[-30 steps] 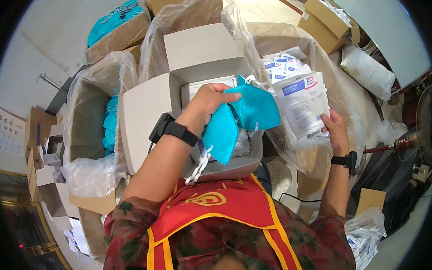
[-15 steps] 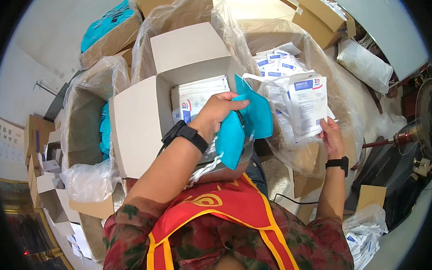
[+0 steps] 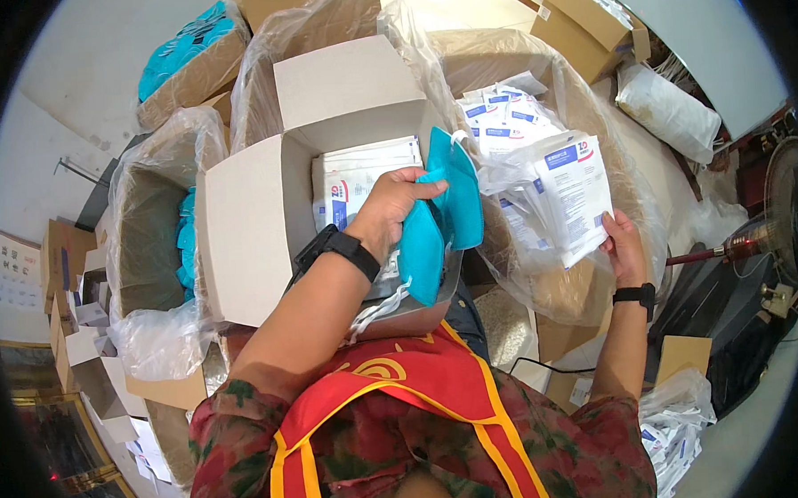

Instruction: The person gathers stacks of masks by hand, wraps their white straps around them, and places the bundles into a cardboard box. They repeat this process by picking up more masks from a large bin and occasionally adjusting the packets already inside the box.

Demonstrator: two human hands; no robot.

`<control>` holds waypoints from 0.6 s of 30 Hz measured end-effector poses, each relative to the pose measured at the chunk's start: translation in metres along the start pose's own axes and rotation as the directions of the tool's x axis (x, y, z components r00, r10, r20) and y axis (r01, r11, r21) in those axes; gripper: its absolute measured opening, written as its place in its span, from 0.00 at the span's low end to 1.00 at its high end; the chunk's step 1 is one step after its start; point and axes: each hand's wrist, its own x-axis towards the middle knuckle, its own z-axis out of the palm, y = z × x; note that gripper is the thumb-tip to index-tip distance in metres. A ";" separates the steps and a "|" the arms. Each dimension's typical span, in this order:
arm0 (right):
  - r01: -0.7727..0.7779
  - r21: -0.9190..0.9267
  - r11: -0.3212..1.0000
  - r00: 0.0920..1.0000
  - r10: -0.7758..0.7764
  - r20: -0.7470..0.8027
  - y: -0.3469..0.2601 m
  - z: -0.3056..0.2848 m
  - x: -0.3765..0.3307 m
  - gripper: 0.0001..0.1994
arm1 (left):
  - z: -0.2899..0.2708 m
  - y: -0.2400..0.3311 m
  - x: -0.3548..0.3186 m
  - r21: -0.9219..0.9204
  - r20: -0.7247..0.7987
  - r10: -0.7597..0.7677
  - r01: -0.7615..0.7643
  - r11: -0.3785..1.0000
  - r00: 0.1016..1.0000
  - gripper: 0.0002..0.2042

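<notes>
My left hand (image 3: 394,208) pinches a pair of teal face masks (image 3: 459,202) whose white straps dangle toward me. Below that hand is an open white carton (image 3: 247,233) with its flaps folded out, holding rows of white printed packets (image 3: 342,173). On the right, my right hand (image 3: 624,244) grips the lower edge of a white mask packet (image 3: 577,192) with a blue band. That packet stands in front of more packets (image 3: 505,124) in a plastic-lined box (image 3: 579,90). The thumb lies on the packet's front; the other fingers are partly hidden behind it.
A plastic-lined box (image 3: 145,242) with teal masks stands at left, and another box of masks (image 3: 191,80) is at the back. A brown carton (image 3: 585,32) sits far right. At right is a fan (image 3: 783,223); a bag of packets (image 3: 679,441) lies lower right.
The view has shifted slightly. My right hand has moved a little to the right, tilting the packet, while the masks in my left hand have come slightly closer to the carton.
</notes>
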 end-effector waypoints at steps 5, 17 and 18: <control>0.016 0.015 1.000 0.999 -0.017 0.028 -0.003 0.006 0.004 0.11 | 0.000 0.007 -0.006 -0.188 -0.002 0.180 -0.177 0.966 0.984 0.13; 0.152 -0.014 0.988 0.973 -0.153 -0.171 -0.023 -0.011 0.019 0.11 | -0.085 0.103 -0.159 0.458 -0.230 0.667 -0.525 0.717 0.709 0.13; 0.156 -0.016 0.988 0.973 -0.156 -0.172 -0.021 -0.023 0.022 0.11 | -0.101 0.110 -0.174 0.449 -0.282 0.700 -0.554 0.701 0.657 0.14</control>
